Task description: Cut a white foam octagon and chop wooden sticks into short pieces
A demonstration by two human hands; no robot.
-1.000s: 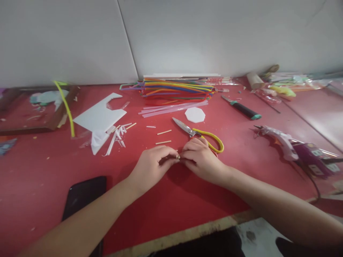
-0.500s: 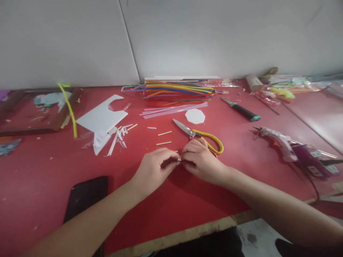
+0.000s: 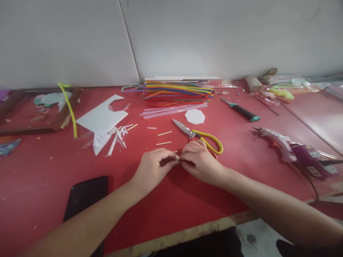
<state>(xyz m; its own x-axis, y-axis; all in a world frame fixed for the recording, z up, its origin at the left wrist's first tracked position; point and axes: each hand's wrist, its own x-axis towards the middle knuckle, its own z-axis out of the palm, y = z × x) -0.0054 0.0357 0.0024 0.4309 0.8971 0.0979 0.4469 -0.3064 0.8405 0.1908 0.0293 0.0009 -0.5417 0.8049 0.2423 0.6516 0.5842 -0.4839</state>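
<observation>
My left hand (image 3: 154, 167) and my right hand (image 3: 200, 160) meet fingertip to fingertip just above the red table, both closed in a pinch. Between them shows the pale end of some short wooden sticks (image 3: 177, 158); most of their length is hidden by the fingers. Two more short sticks, one (image 3: 164, 133) above the other (image 3: 163, 143), lie just beyond my left hand. Another stick end (image 3: 175, 151) peeks out behind its fingers. Scissors (image 3: 189, 132) with yellow-wrapped handles lie beyond my right hand, partly covered by it.
White foam sheet (image 3: 102, 117) and scraps (image 3: 122, 135) lie left, a black phone (image 3: 85, 194) under my left forearm. Farther back are pipe cleaners (image 3: 177, 91), pink strips (image 3: 174, 110), a white octagon (image 3: 195, 116) and a cutter (image 3: 243, 111). A glue gun (image 3: 281, 142) lies right.
My fingertips have shifted very slightly to the left, and the pale stick ends between them show a bit more. Everything else on the table stays in place.
</observation>
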